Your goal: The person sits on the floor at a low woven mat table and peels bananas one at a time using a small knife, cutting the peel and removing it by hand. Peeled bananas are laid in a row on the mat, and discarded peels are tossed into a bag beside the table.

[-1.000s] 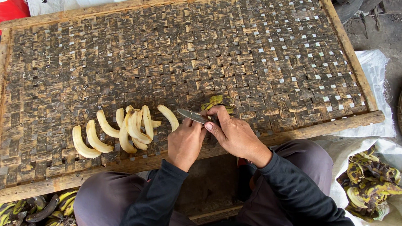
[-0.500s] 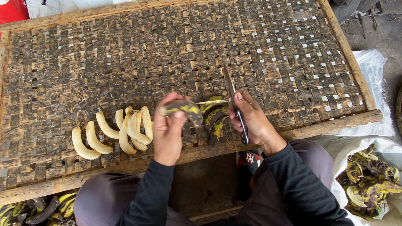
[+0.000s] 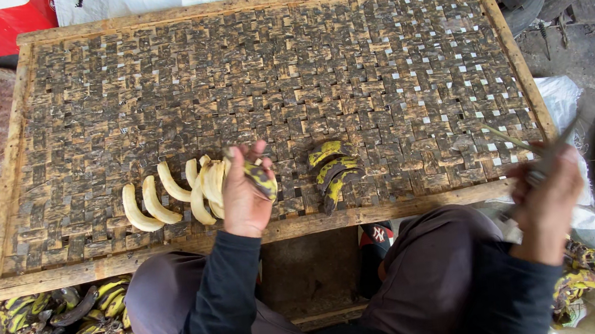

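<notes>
while the left hand (image 3: 243, 198) pinches a half-peeled banana (image 3: 260, 180) at lower centre, best laid beside the peeled row (image 3: 175, 194) (right hand (image 3: 547, 196), blurred, grips a knife (image 3: 523, 145)).

Under my left fingers (image 3: 256, 155), the dark woven bamboo tray (image 3: 347, 81) looks rough and matt, its pale wooden frame (image 3: 173, 248) coarse; beside them, peeled cream bananas (image 3: 168, 195) look smooth.
</notes>
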A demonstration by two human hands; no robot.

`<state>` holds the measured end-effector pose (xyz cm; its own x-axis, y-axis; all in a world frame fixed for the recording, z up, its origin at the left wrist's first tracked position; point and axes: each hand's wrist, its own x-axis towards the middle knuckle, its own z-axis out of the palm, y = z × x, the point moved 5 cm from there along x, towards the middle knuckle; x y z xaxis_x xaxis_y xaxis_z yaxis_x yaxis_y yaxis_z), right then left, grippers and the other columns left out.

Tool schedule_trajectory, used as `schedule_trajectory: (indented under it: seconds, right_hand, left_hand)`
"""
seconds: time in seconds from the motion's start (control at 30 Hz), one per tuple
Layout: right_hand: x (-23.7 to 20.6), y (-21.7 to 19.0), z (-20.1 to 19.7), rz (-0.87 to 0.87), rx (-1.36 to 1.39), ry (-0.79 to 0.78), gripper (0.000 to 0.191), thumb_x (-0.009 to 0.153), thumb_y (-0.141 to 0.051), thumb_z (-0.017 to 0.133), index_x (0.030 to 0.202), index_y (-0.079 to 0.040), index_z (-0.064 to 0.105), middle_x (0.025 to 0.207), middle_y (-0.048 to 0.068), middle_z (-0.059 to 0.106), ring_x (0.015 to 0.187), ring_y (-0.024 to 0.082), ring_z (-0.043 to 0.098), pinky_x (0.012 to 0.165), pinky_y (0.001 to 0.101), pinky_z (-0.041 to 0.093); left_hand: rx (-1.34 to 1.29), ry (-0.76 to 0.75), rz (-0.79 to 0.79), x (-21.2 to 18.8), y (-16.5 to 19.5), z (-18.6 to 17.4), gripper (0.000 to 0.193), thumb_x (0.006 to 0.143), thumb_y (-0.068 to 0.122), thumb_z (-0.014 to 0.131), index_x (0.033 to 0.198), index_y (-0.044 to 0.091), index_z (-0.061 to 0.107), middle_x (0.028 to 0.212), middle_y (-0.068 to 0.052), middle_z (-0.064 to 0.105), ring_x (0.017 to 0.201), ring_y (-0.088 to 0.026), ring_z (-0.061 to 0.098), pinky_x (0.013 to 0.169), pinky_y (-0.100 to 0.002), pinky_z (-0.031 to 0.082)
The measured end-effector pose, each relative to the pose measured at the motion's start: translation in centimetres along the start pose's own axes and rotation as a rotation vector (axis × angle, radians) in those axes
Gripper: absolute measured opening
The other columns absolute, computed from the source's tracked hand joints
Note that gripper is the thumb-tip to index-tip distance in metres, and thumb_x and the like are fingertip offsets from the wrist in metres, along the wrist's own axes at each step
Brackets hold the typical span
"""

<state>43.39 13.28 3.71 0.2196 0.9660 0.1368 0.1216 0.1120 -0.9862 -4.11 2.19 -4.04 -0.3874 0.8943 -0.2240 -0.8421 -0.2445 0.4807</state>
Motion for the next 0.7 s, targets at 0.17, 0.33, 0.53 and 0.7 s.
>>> schedule_trajectory:
  seconds: [0.17,0.33,0.53,0.7]
  right_hand:
    - [-3.5,7.1,-14.1,0.167,-0.408,0.385,0.065,0.125,-0.054,0.027,0.123,0.005,0.054,0.079,0.01,0.064,0.049,0.01,0.041,0.039,0.0296,0.031]
    - [-7.4,12.0,-20.4,0.525,-0.776,0.477,0.088,0.129,-0.059,0.021,0.12,0.019,0.062,0.09,0.024,0.065,0.053,0.015,0.05,0.044,0.0373,0.038]
    - [-5.7,9.0,-17.8,-0.083,-0.934,0.452,0.054,0.122,-0.033,0.045,0.154,0.009,0.035,0.112,0.029,0.065,0.08,0.02,0.062,0.068,0.0343,0.052]
    - [-3.1,2.6,-7.5,-0.26,-0.507,0.181,0.037,0.121,-0.009,0.063,0.15,0.003,0.044,0.122,0.019,0.066,0.1,0.017,0.062,0.09,0.0312,0.053]
  left_hand:
    - [0.051,-0.019,-0.073,-0.6,-2.3,0.7,0.044,0.096,0.055,0.06,0.112,0.015,0.06,0.111,-0.008,0.075,0.078,-0.015,0.067,0.067,-0.029,0.057]
    - [0.296,-0.023,-0.063,-1.2,-3.5,0.8,0.057,0.101,0.06,0.049,0.124,0.009,0.062,0.129,-0.009,0.072,0.084,-0.012,0.064,0.071,-0.027,0.056]
    - [0.302,-0.064,-0.035,-1.6,-6.0,1.0,0.059,0.103,0.057,0.048,0.132,0.006,0.051,0.146,-0.011,0.064,0.098,-0.016,0.066,0.079,-0.03,0.054]
    - [0.188,-0.115,-0.078,-2.2,-7.8,1.3,0.058,0.101,0.052,0.053,0.142,0.012,0.051,0.155,-0.009,0.053,0.129,-0.02,0.057,0.107,-0.035,0.046]
